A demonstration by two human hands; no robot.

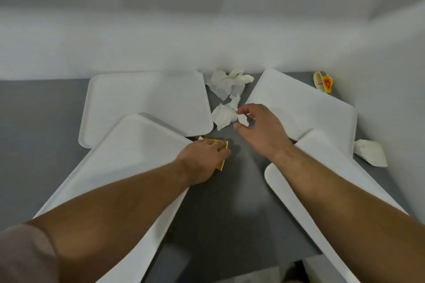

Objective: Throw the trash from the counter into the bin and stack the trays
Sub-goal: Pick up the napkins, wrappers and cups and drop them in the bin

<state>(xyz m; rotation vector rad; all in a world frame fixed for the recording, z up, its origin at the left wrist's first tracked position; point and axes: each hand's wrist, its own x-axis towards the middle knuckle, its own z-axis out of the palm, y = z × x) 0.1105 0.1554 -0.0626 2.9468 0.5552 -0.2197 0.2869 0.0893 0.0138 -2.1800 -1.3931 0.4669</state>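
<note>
Both hands over the grey counter [213,202], trash lying between four white trays.

We see the left hand [204,156] pressed flat on a yellow wrapper [222,153] just off the corner of the near-left tray [128,163]; whether the fingers have closed on it we cannot tell. The wrapper's long axis runs roughly toward and away from us. The right hand [259,128] has thumb and forefinger spread apart around the edge of a crumpled napkin [224,116], not yet pinched. A larger napkin wad [230,82] lies beyond, between the far-left tray [147,103] and far-right tray [299,103]. The near-right tray [322,160] angles away rightward. A crushed cup [323,82] and another napkin [370,152] sit at the right.
</note>
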